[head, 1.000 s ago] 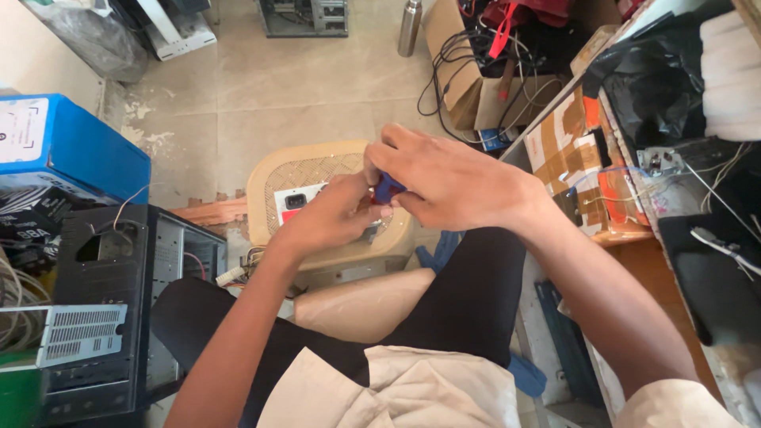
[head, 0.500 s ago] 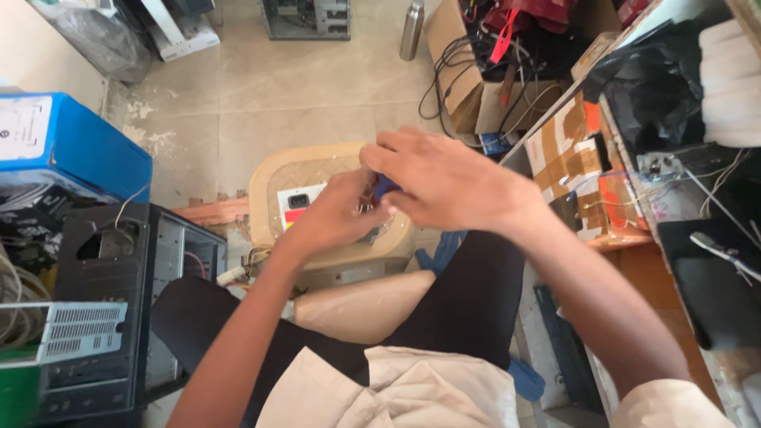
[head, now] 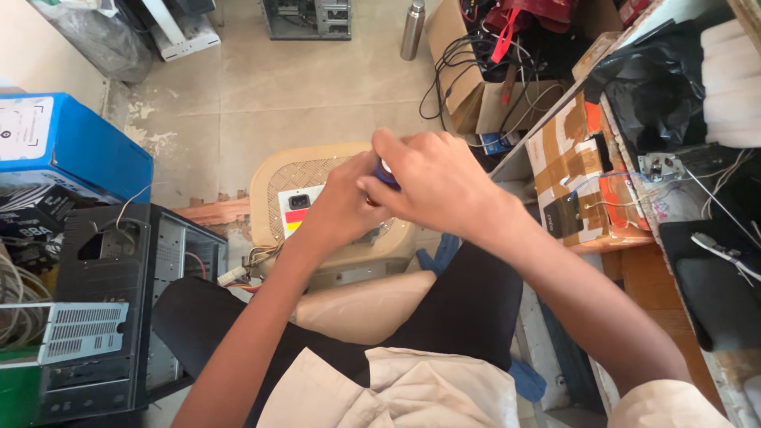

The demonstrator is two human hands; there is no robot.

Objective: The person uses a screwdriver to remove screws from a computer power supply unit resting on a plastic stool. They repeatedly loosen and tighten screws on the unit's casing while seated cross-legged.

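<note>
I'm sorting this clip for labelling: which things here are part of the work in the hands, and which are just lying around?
In hand:
left hand and right hand, closed together round a small blue object
power supply unit on the beige plastic stool, right under the hands

Lying about:
open computer case
blue box
steel bottle
cardboard boxes

Small blue tool [head: 387, 173], mostly hidden, gripped above the stool.

Hands together over stool [head: 273, 178], right hand [head: 432, 186] above left hand [head: 341, 210], small tool [head: 386, 173] between them. Power supply [head: 300, 210] on stool, under left hand. Computer case [head: 119, 301] left of knees. Box [head: 67, 143] behind case. Carton [head: 575, 170] right of hands. Bottle [head: 412, 30] far behind.
</note>
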